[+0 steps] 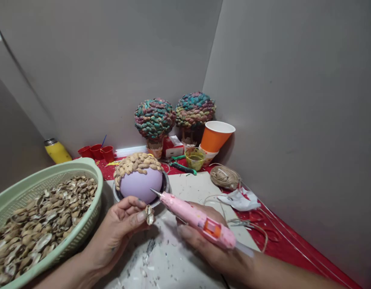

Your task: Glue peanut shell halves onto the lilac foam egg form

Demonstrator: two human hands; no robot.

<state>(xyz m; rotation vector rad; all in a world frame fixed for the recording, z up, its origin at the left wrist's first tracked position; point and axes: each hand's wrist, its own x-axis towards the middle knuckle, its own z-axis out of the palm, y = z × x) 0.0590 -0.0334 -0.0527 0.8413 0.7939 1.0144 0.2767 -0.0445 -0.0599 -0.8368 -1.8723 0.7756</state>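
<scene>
Between the thumb and fingers of my left hand (121,224) is a peanut shell half (149,215), its hollow side showing. My right hand (203,241) grips a pink hot glue gun (194,216), whose metal nozzle points left, just in front of a purple ball (140,185). Peanut shells (137,162) cover the upper part of this ball in a rough cap; the lower front is bare. The ball rests in a dark round bowl (165,182). To the left, a green plastic basket (96,184) holds many loose peanut shells (49,216).
Behind stand two shell-covered coloured balls (155,118) on cups, an orange paper cup (218,136), a yellow-stained cup (194,158) and green-handled pliers (184,166). Twine (224,176), white crumpled paper (239,199) and red scissors (263,228) lie right. Red cups (96,151) and a yellow bottle (57,151) stand left.
</scene>
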